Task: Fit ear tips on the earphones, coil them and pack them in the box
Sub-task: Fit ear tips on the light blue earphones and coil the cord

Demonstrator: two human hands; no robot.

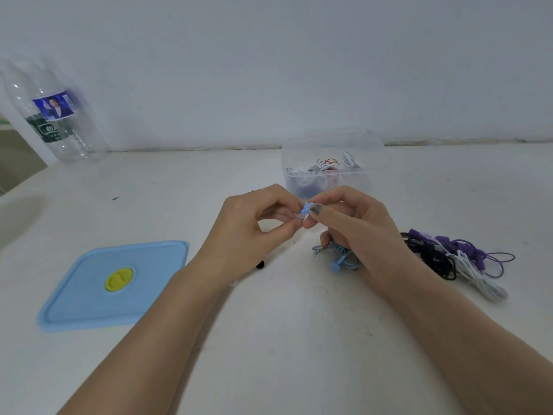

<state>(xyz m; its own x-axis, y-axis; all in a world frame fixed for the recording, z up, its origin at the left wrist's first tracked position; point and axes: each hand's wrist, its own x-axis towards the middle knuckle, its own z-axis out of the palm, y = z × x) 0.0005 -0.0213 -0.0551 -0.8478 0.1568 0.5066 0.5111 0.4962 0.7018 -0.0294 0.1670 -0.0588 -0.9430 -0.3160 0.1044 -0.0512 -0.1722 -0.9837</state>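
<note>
— Forearms fill the bottom of my head view, bare, converging over the white table [299,339]. What do you read at the fingertips?

— My left hand [254,232] pinches a pale, soft-looking ear tip [301,218] between thumb and forefinger. My right hand [359,232] pinches the blue earbud [306,208] against it, and its lower fingers curl round the rest of the blue earphones [341,259], cable bunched, second bud dangling.

— Risks?

— I'd say the tip could slip off the stem and skitter away; it's small and looks slick. Tugging might also tangle the loose cable.

— And the box?

— Clear plastic box [329,175], just beyond my hands, open, already holding coiled sets. Its lid [89,289], pale blue, rounded-square, with a yellow vent plug, lies flat to my left.

— Anything else?

— A tangle of purple, black and white earphones [457,259] on my right, thin rubbery cords. A crinkled clear bottle [54,115] stands far left.
</note>
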